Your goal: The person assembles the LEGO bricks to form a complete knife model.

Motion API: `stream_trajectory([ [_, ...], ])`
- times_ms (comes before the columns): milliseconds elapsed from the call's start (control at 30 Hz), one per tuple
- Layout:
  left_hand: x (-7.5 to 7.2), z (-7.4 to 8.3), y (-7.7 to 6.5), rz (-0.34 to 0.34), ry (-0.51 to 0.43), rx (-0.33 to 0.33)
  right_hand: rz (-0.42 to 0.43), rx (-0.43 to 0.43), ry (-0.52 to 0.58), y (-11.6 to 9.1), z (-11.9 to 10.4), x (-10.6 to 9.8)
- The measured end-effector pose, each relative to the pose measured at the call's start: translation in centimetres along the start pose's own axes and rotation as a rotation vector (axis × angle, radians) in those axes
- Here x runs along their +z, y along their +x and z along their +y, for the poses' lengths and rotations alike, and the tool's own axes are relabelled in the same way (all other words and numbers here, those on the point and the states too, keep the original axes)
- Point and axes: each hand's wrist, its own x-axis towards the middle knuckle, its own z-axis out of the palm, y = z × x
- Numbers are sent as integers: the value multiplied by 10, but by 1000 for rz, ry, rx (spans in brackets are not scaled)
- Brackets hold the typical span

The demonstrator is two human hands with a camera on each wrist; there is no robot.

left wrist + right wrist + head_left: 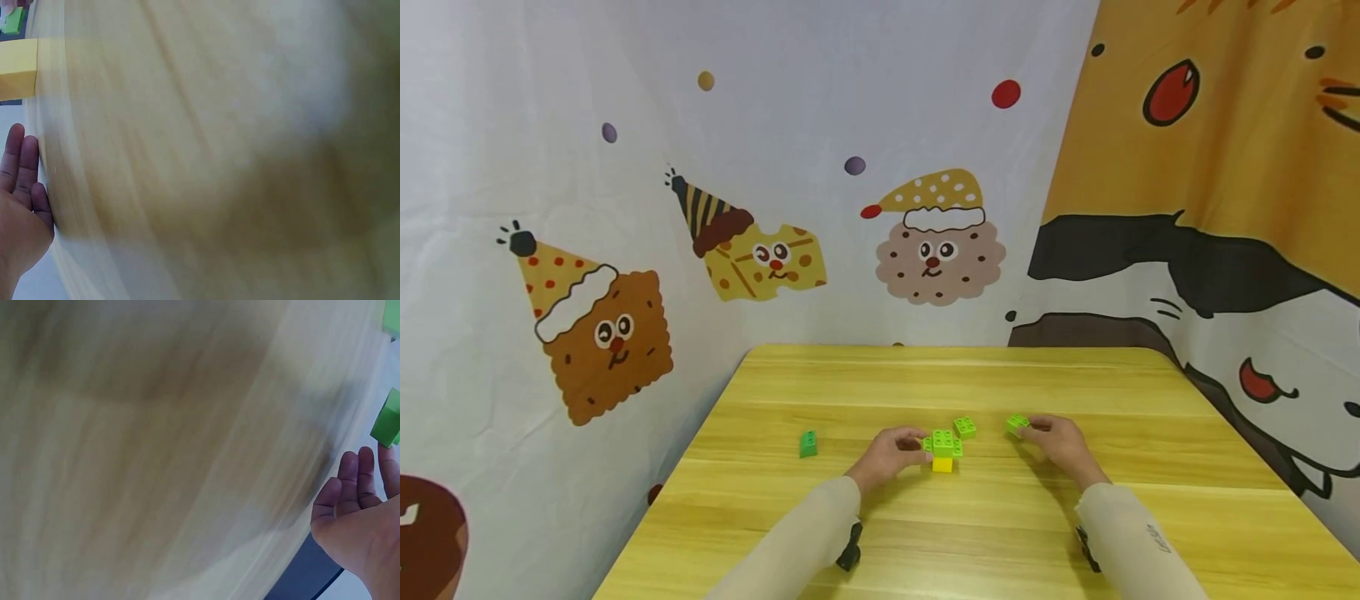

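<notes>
A small stack of toy building bricks point(943, 445) stands near the middle of the wooden table, light green bricks over a yellow brick point(943, 465). My left hand point(887, 454) holds the stack at its left side, thumb in front and forefinger behind. In the left wrist view, the other fingers of my left hand point(24, 200) extend beside the yellow brick point(17, 69). To the right, my right hand point(1062, 446) pinches a light green brick point(1017, 423) at its right side. The right wrist view shows that green brick point(387, 419) at the fingertips.
Just behind the stack lies a loose light green brick point(965, 427). A darker green brick point(808, 443) with a sloped side sits farther left on the table point(865, 383). Behind the table hangs a curtain point(820, 108) printed with cartoon figures.
</notes>
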Motion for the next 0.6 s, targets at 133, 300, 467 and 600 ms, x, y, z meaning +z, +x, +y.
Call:
stream_trajectory([
  [133,1,-2,1,6,-3,0,-3,-43,0,3,-6,7],
  [300,3,-3,2,12,6,-3,-10,-88,19,3,-16,16],
  [467,2,10,-5,12,2,-7,-14,-134,45,1,-33,25],
  [600,0,27,-15,10,-11,-1,-19,-175,72,0,-45,32],
])
